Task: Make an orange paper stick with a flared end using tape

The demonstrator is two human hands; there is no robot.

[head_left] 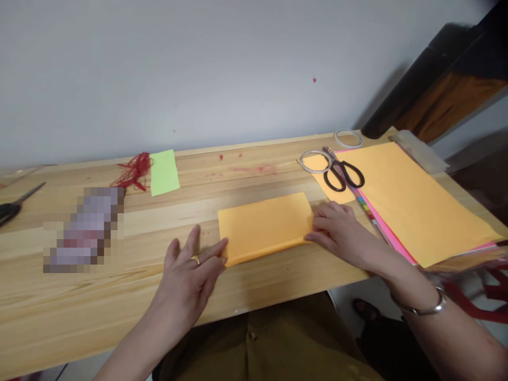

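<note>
A folded sheet of orange paper (264, 222) lies in front of me on the wooden table, its near edge bent over in a rounded fold. My left hand (194, 272), with a gold ring, pinches the paper's near left corner between thumb and forefinger while the other fingers spread away. At the opposite end, my right hand (333, 230) grips the right edge, thumb at the near fold and fingers curled. A smaller orange piece (339, 197) lies just beyond the right hand, partly under black-handled scissors (335, 182) and a tape roll (316, 161).
Right of my hand is a stack of coloured sheets, orange (420, 206) on top and pink (392, 235) beneath. Another tape ring (348, 138) sits near the wall. On the left are green paper (164, 173), red string (137, 170), a blurred-out object (89, 227) and other scissors (18, 206).
</note>
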